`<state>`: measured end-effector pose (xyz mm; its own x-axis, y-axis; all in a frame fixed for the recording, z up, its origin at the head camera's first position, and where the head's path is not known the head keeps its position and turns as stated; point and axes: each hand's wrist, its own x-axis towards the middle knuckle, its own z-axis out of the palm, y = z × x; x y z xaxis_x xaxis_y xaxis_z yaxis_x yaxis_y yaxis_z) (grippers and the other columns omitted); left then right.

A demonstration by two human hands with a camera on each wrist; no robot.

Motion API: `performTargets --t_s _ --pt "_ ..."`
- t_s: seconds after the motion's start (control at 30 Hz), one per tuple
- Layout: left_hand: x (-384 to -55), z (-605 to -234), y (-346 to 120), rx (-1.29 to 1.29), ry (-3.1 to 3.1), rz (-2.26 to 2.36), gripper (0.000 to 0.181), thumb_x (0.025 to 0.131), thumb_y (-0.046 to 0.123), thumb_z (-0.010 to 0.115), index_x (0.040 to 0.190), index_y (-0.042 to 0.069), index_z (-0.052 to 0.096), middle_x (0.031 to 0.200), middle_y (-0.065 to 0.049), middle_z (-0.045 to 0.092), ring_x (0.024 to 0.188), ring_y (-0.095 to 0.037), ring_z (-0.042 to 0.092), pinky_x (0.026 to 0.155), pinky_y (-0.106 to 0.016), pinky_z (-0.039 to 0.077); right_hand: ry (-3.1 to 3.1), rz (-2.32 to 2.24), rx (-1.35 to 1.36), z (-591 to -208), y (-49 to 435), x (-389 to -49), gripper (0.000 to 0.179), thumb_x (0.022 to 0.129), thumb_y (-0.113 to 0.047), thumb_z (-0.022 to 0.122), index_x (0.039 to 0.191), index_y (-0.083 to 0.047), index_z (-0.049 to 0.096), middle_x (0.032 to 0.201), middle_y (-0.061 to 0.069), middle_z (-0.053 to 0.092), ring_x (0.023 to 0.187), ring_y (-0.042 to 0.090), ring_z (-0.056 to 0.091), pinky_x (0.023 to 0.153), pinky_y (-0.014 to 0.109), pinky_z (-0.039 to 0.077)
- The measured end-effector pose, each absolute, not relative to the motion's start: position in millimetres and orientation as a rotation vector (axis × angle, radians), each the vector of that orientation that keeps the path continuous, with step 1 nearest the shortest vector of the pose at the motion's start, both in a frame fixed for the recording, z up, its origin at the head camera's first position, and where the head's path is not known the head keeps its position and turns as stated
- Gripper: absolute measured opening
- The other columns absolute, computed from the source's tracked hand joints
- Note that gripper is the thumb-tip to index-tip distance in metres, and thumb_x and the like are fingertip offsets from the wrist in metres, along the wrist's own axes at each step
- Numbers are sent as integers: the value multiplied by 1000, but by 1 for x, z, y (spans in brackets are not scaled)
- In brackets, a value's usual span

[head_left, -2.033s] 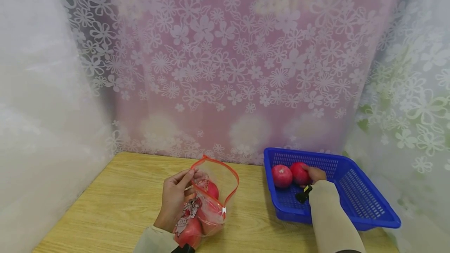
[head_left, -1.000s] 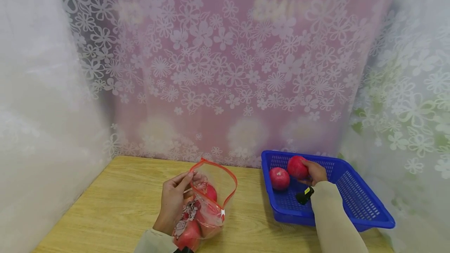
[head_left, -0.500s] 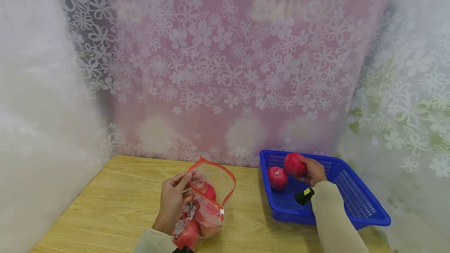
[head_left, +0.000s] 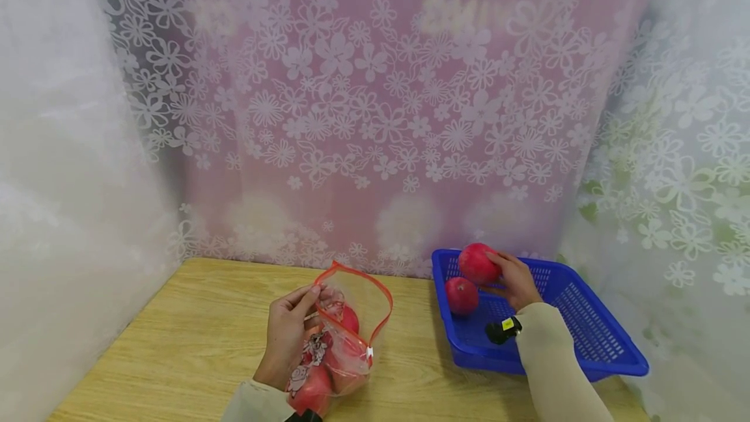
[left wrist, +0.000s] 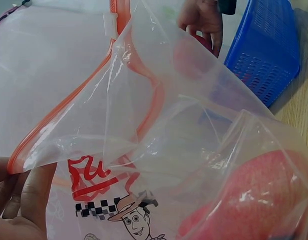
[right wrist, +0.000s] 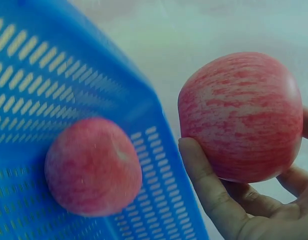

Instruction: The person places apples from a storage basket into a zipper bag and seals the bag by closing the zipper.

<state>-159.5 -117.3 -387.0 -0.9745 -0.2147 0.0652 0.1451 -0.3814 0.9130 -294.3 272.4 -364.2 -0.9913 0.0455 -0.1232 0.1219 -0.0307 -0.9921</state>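
Left hand (head_left: 286, 334): pinching the orange-red zip (left wrist: 119, 9) of a clear bag (left wrist: 96, 175) between thumb and fingers.
Bag: gaping at the mouth, printed with a cartoon figure, loaded with red apples (head_left: 313, 389), resting on the wooden table (head_left: 205, 324).
Right hand (head_left: 515, 279): gripping a single apple (right wrist: 241, 117) with curled fingers, raised near the far left corner of the blue basket (head_left: 592, 321), well apart from the bag.
Basket: holding a second apple (head_left: 461, 296) beside the left wall.
Backdrop (head_left: 375, 83): pink, patterned with white flowers.
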Motion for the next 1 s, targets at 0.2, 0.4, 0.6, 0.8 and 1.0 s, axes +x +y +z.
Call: performTargets --t_s 0.2,0.4,0.6,0.8,1.0 --pt "-160 -387 -118 104 -1620 -2426 32 97 18 60 114 -9 66 81 2 73 56 -8 62 58 -25 56 2166 -2192 106 -358 259 -287 67 100 -31 52 152 -3 20 154 25 19 105 26 57 88 48 52" --pt "-161 -387 -118 115 -1633 -2401 35 97 17 59 117 -12 63 82 2 73 59 -9 63 59 -24 56 2163 -2182 44 -352 245 -276 65 101 -30 52 150 0 23 153 25 21 105 27 56 86 48 53" --pt "-162 -388 -117 98 -1626 -2407 35 97 16 59 116 -13 63 81 2 73 58 -9 60 57 -23 55 2157 -2158 -37 -348 237 -265 62 102 -28 48 152 -1 21 154 25 18 126 43 41 87 49 52" --pt "-162 -388 -117 70 -1614 -2411 35 97 16 59 116 -14 62 81 2 73 59 -8 60 56 -21 54 2133 -2152 -99 -346 230 -259 61 102 -26 49 151 -1 23 153 25 19 107 29 58 84 46 54" --pt "-161 -389 -117 105 -1622 -2417 33 96 18 61 114 -10 66 82 2 73 59 -8 61 57 -23 55 2101 -2148 -141 -340 218 -253 63 102 -27 51 151 0 23 150 27 24 94 17 63 81 43 56"
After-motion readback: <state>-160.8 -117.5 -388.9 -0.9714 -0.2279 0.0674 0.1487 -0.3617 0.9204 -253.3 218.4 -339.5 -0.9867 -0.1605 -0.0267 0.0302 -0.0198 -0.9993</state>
